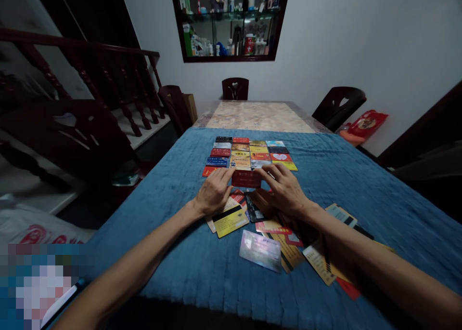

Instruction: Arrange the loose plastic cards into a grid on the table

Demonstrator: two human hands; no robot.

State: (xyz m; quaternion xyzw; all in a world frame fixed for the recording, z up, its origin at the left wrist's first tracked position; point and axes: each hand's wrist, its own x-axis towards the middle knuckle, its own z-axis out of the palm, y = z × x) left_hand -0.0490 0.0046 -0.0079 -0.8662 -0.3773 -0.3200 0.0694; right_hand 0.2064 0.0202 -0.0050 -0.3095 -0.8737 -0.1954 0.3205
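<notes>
In the head view, grips a dark red card [246, 178] by its two short ends, pinching one between thumb and fingers of the left hand [213, 190] and the other in the bent fingers of the right hand [286, 190]. Probably holds it so to leave the printed middle uncovered and to steer both ends evenly. Looks tipped face toward the camera, between the left and right edges of the counter [258, 114]; cannot tell if touching the blue cloth [169, 190].

Shows, just beyond, toward the far edge, card rows [259, 150] in four columns, lying flat and close together, likely to let each face be read without lifting.

Shows, toward the near edge, looser, overlapping pieces at odd angles: a yellow card [233, 221] left, a black card [254, 209] near the right hand, a silver card [260, 250] partly over a gold card [287, 254]. Presumably lie there for short reach.
</notes>
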